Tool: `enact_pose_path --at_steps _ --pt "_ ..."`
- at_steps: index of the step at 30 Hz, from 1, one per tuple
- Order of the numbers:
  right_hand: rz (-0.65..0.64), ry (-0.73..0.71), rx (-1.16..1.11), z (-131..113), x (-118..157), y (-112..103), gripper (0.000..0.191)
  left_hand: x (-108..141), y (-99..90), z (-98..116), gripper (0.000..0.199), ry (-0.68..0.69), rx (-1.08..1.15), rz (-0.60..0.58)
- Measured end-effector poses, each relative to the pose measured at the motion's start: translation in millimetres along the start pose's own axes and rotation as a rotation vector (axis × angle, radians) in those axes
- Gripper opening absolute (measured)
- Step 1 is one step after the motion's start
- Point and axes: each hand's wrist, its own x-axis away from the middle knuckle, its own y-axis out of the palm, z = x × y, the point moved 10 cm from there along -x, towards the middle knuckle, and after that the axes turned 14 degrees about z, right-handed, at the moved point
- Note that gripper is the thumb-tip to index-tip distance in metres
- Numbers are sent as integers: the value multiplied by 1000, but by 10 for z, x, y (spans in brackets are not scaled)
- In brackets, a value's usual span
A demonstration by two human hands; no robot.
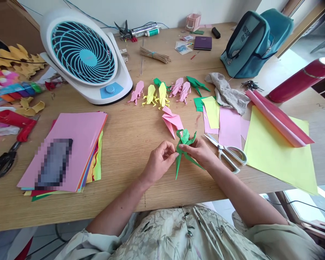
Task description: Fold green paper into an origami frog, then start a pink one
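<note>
"Two hands, and found them where?"

"Found both above the worktop [121, 159], near its front edge, at one green folded figure [186, 136]. Saw the right hand [203, 152] clamped on its middle, thumb laid across the front. Saw the left hand [158, 160] at its left side, thumb and forefinger drawn close together by a long lower point. Could not tell whether pinched on paper or merely beside it."

"Noticed what round about?"

"Noticed a pink folded figure [172, 120] just beyond, then a row of small folded figures [151, 94] in pink, yellow and green. Spotted scissors [234, 154] to the right of the right hand, with cut paper pieces [229, 122] beyond."

"Judged it heavy?"

"Judged it very light, being apparently thin paper, and a little springy along its creases. Expected firmness at the layered centre, but easy bending at the narrow points. Reckoned it hardly slippery, yet quickly crushed or torn under a hard squeeze."

"Would have taken hold where?"

"Would have chosen the thick middle, using flat finger pads and slight pressure. Would have nipped any long point close to its root, never by the tip."
</note>
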Motion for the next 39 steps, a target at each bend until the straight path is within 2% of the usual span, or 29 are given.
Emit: enact_pose_path --at_steps 1,5,7,10,12,17,23,28,32,34,36,39 --pt "16 12 -7 2 -13 -21 42 11 -2 72 3 78 -48 -9" --pt "39 42 -5 11 -38 -67 43 106 10 426 26 501 -289 -3" --pt "21 70 -25 36 -18 -44 43 175 30 549 28 673 -372 24" --pt "1 113 -56 80 35 14 43 264 49 643 21 836 -462 78" --pt "6 116 -72 88 60 41 44 299 31 671 18 887 -493 128" --pt "6 47 -139 67 60 69 40 305 -1 668 12 886 -504 182" --pt "-7 -84 -172 16 45 41 29 209 -84 640 8 724 -356 251" --pt "2 -176 -123 -51 43 20 28 155 -95 598 8 666 -300 211" --pt "-31 -153 -108 15 21 31 27 162 -56 579 9 710 -355 143" --pt "-40 -153 -86 35 15 32 28 162 -62 576 8 711 -356 149" --pt "-33 -172 -64 23 15 23 28 137 -86 544 7 652 -325 171" --pt "-29 -196 -38 -21 27 25 30 66 -114 410 7 455 -203 182"
